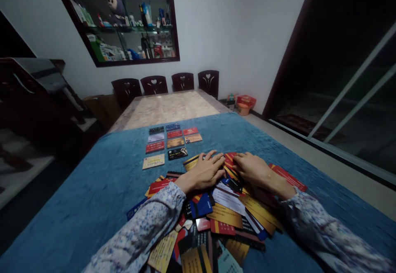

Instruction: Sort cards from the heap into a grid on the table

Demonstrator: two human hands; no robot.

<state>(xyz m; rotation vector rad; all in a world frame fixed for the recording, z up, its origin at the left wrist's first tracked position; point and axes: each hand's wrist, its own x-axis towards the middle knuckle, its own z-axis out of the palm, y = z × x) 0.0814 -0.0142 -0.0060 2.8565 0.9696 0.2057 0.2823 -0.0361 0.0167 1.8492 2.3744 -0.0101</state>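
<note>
A loose heap of plastic cards (224, 215) in gold, red, blue, white and black lies on the blue cloth in front of me. My left hand (206, 169) rests on its far part, fingers stretched out and spread over the cards. Just right of it, my right hand (255, 169) lies on the heap with loosely bent fingers, fingertips at the edge of a red card (230, 159). Some card edges are hidden under both palms. Beyond my left hand, several cards lie face up in short columns, among them a black VIP card (177, 153) and a cream card (154, 161).
The blue cloth (102, 182) covers the near part of a long table (173, 105). Dark chairs (154, 85) stand at its far end. A recessed shelf (133, 29) holds bottles and a plush toy. An orange bucket (243, 108) stands on the floor, and a sliding door is at right.
</note>
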